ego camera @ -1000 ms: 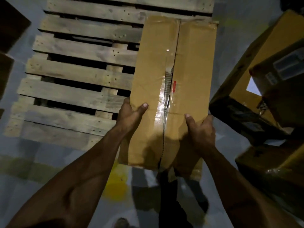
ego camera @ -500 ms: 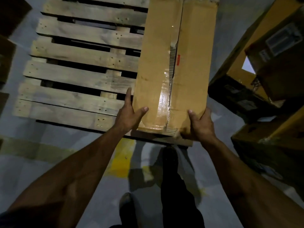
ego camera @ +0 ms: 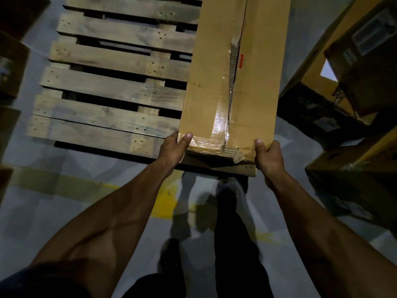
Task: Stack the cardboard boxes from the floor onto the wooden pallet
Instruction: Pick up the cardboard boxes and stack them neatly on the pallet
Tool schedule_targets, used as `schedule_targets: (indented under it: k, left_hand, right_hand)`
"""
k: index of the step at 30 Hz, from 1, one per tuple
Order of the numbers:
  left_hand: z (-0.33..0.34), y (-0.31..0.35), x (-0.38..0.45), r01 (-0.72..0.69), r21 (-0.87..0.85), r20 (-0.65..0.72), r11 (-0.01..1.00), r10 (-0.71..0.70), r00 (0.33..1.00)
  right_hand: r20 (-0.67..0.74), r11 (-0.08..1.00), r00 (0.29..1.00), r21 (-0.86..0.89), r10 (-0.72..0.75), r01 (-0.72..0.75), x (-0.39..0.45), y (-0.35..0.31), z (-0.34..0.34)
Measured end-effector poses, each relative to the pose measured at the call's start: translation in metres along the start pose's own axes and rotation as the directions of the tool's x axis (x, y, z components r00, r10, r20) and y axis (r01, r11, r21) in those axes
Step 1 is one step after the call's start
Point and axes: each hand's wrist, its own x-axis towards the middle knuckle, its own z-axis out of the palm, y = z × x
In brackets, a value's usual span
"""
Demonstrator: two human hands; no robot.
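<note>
A long brown cardboard box (ego camera: 214, 78) with a taped centre seam lies lengthwise along the right side of the wooden pallet (ego camera: 111, 87), its near end at the pallet's front edge. My left hand (ego camera: 174, 149) grips the box's near left corner, thumb on top. My right hand (ego camera: 268, 155) grips the near right corner, where the cardboard is torn. The far end of the box runs out of view at the top.
Several more cardboard boxes (ego camera: 348, 87) are piled on the floor to the right of the pallet, close to the box. Dark boxes (ego camera: 10, 67) line the left edge. My legs and shoes (ego camera: 227, 190) stand on grey floor with a yellow line (ego camera: 165, 201).
The box has moved forward and down onto the pallet's right side. Both hands slid back from mid-length to its near corners, and I stepped closer to the pallet.
</note>
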Motion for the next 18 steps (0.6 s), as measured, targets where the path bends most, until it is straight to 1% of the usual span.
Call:
schedule_targets:
  k: [7,11,14,16,18]
  left_hand:
    - [0.001,-0.002,-0.005,-0.003,0.033,-0.023,0.999,0.004,1.000]
    - [-0.003,0.000,-0.005,-0.019,0.076,0.004,0.997,0.018,1.000]
    - [-0.003,0.003,-0.006,0.018,0.108,0.008,0.994,-0.019,1.000]
    - [-0.006,0.004,-0.010,0.057,0.143,-0.013,0.988,-0.056,0.998]
    - [-0.015,0.008,-0.024,0.115,0.136,-0.013,0.984,-0.114,0.993]
  right_hand:
    - [-0.009,1.000,1.000,-0.019,0.006,-0.006,-0.002,0.004,0.000]
    - [-0.037,0.999,0.999,-0.030,0.019,-0.020,-0.004,0.003,0.002]
    - [-0.079,0.995,0.995,-0.070,0.064,-0.070,-0.012,-0.003,0.002]
    - [-0.061,0.987,0.993,-0.125,0.096,-0.103,-0.025,-0.009,-0.001]
    - [-0.015,0.975,0.994,-0.191,0.109,-0.110,-0.045,-0.016,-0.007]
